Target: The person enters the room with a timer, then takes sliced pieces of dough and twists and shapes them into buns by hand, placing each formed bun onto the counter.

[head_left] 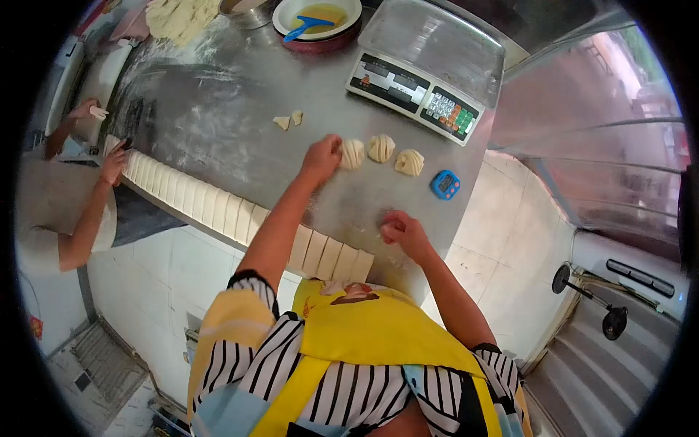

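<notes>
My left hand [322, 159] has its fingers closed at the left edge of a twisted dough bun [352, 154] on the metal table. Two more ridged buns, a middle one [381, 148] and a right one [409, 162], sit beside it in a row. Lower and to the right, my right hand [403, 231] hovers near the table's corner with its fingers curled together; what they hold, if anything, is hidden. A long row of cut dough strips [196, 193] runs along the near table edge, passing under my left forearm.
A scale [422, 87] stands at the back right, with a blue timer [445, 185] near the right edge. Dough scraps [282, 122] lie farther left. Behind are a bowl [320, 16] with a blue scraper and a dough mass [182, 18]. A co-worker's hand [113, 162] touches the strips' far end.
</notes>
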`<state>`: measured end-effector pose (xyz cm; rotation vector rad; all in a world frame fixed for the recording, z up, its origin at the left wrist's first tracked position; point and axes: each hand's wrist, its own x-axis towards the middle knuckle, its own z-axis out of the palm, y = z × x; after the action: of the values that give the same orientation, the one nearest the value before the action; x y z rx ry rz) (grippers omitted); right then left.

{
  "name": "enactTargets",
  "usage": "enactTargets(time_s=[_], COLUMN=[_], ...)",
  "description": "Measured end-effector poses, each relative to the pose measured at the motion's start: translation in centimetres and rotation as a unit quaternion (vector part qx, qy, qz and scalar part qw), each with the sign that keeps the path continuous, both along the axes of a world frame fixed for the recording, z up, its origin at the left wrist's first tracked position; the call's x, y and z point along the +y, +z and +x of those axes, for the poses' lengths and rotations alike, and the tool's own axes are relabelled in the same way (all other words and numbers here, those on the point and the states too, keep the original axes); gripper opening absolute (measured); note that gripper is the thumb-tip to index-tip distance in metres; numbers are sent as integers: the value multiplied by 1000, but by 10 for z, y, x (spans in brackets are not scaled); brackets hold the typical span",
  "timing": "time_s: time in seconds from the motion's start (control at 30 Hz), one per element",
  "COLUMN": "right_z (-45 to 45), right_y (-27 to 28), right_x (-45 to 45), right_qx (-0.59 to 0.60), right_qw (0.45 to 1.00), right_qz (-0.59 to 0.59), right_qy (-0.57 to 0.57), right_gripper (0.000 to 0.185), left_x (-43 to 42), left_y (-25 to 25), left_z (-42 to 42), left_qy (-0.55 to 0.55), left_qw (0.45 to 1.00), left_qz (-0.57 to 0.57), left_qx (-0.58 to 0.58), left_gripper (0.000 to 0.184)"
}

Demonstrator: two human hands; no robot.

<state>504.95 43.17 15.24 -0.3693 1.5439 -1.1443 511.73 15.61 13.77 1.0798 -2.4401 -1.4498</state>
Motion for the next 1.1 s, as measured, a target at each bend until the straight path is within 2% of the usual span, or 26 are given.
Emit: enactTargets(time_s=[0.03,0.07,0.13,0.23,0.33,0.43,0.5,0.53,0.57,0.63,0.67,0.7,0.77,0.8,0.9,1.0,1.07,1.1], right_z=[4,7,20,49,56,71,81,81,76,53,40,28,18,15,14,17,23,25], right_y=[-5,-3,9,26,30,11,16,21,46,112,113,114,120,123,99,84,79,80], right_x=[5,5,-1,2,-1,6,12,14,12,3,6,8,6,5,8,12,14,12], right_qx=[26,100,239,354,410,443,386,358,319,229,176,125,108,103,36,-80,-34,-8], right_qw=[999,984,900,855,820,818,844,855,889,944,965,980,980,979,994,997,999,999], right_qz=[6,38,103,80,74,36,12,0,-5,-6,-27,-48,-41,-42,-41,-13,-33,-45], right_qy=[33,142,351,371,392,366,373,375,330,237,193,147,163,171,90,1,13,19], right_gripper=[31,35,42,50,43,43,45,46,45,45,45,45,44,44,40,38,36,36], left_x=[-17,-28,-42,-48,-38,13,59,84,104,126,137,146,150,151,159,173,177,176], left_y=[-1,-5,-17,-6,38,68,62,56,52,52,52,58,74,77,61,65,74,77], left_z=[-14,-25,-39,-37,-6,36,69,81,94,117,126,130,128,121,116,113,108,103], left_qy=[-18,-46,-102,-121,-39,1,-80,-112,-142,-103,-85,-28,79,101,148,176,135,109], left_qw=[999,998,991,983,996,999,975,948,910,874,851,823,746,736,698,706,860,917], left_qz=[-30,-39,-57,-44,-53,27,199,294,389,475,518,562,625,627,635,610,438,340], left_qx=[-15,-29,-58,-129,-67,21,50,39,28,17,12,80,217,234,296,314,225,178], left_gripper=[23,25,29,28,39,38,34,30,28,37,42,46,54,61,53,43,38,36])
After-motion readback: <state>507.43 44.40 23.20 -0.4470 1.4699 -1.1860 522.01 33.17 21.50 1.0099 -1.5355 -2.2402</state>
